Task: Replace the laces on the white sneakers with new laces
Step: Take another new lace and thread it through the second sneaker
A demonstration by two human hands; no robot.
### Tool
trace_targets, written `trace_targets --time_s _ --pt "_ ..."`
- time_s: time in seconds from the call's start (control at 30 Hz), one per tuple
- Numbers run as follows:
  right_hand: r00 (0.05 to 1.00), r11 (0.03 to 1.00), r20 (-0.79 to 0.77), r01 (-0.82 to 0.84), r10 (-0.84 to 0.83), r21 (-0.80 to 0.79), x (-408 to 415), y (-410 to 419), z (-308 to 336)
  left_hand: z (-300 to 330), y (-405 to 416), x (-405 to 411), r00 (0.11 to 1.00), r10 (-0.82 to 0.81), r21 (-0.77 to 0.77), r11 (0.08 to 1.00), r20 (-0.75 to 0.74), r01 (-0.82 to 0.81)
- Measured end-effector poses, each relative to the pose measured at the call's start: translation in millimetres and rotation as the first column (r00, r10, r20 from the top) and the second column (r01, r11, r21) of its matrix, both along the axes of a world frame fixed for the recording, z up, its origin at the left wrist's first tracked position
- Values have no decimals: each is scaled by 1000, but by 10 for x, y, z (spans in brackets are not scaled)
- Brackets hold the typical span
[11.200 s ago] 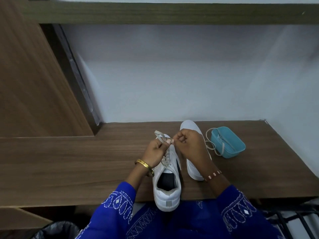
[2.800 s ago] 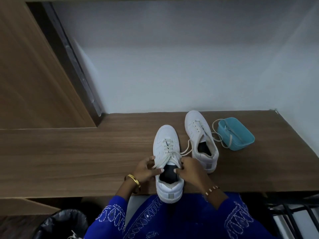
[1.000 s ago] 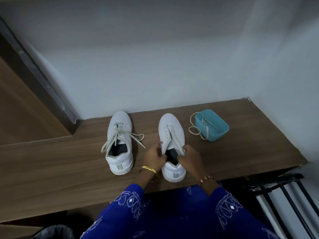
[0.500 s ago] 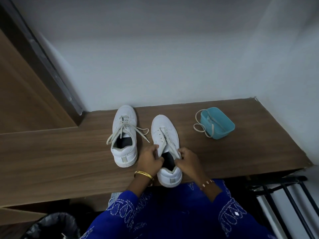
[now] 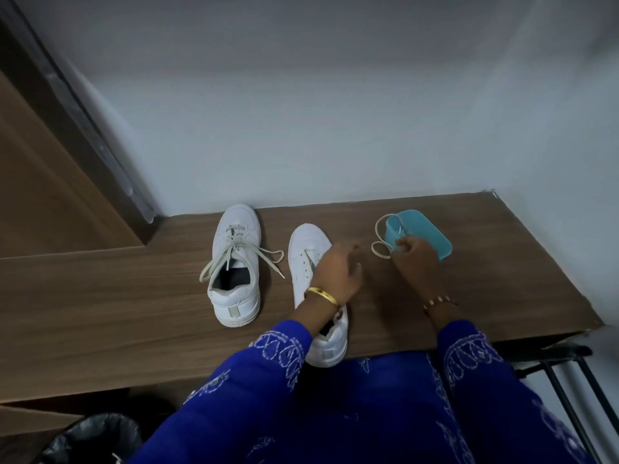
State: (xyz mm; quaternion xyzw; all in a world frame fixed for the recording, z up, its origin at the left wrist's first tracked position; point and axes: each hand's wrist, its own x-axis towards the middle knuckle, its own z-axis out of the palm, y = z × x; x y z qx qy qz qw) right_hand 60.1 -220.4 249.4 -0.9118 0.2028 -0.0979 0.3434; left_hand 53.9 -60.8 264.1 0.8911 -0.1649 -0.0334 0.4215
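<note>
Blue tub [image 5: 422,233] on bench [image 5: 134,296] holds lace [image 5: 380,244], part trailing out; right hand [image 5: 415,257] now pinches it. Left hand [image 5: 338,272], fingers spread, has left the unlaced sneaker [image 5: 306,259].

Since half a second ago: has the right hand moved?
Yes. The right hand left the unlaced sneaker and went right, to the lace at the blue container.

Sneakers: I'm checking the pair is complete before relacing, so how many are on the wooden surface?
2. The laced sneaker stands left, near the wall. The unlaced sneaker sits beside it, partly under the left hand.
</note>
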Motion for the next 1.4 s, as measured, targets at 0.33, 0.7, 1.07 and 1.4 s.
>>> trace_targets --time_s 0.33,0.7,1.07,1.4 --pt "991 961 -127 -4 -32 -278 260 -442 -304 -83 -537 261 964 -179 144 967 -196 209" --pt "979 916 185 10 -92 402 279 -184 247 -37 -598 347 954 -202 -49 979 -221 197" --pt "883 534 464 -359 -72 766 101 174 1354 47 -432 403 945 -184 -213 969 -271 127" --pt "996 819 -6 76 -89 568 245 -222 624 591 59 620 957 -7 -405 907 -290 -116"
